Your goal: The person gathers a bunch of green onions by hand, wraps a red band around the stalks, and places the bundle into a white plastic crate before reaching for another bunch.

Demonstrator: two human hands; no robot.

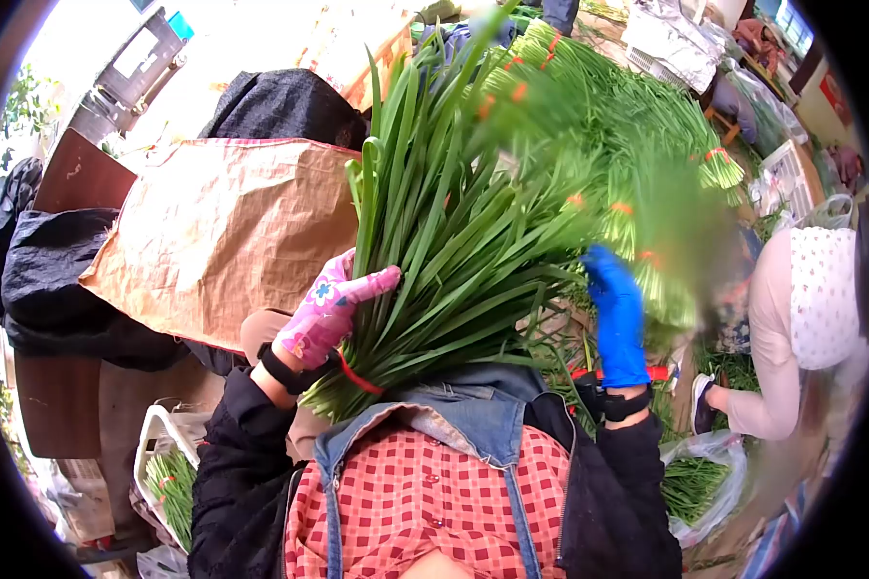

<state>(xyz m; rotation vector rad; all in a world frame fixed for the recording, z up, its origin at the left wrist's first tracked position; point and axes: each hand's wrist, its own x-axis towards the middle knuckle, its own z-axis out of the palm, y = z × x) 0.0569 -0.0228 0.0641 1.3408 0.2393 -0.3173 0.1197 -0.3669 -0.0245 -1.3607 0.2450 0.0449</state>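
Note:
My left hand (333,304), in a pink flowered glove, is wrapped round a big bunch of long green leaves (444,232) near its base. A red band (359,374) circles the bunch's lower end, just below that hand. The leaves fan upward and to the right, over my lap. My right hand (616,299), in a blue glove, is held up to the right of the leaf tips, its fingers pointing up and partly bent; whether they pinch anything cannot be made out.
Many banded green bundles (589,125) lie in a heap ahead and right. A tan sack (232,227) covers the left side. A white basket (154,444) holds greens at lower left, a plastic bag (714,482) at lower right. Another person (777,328) is at the right.

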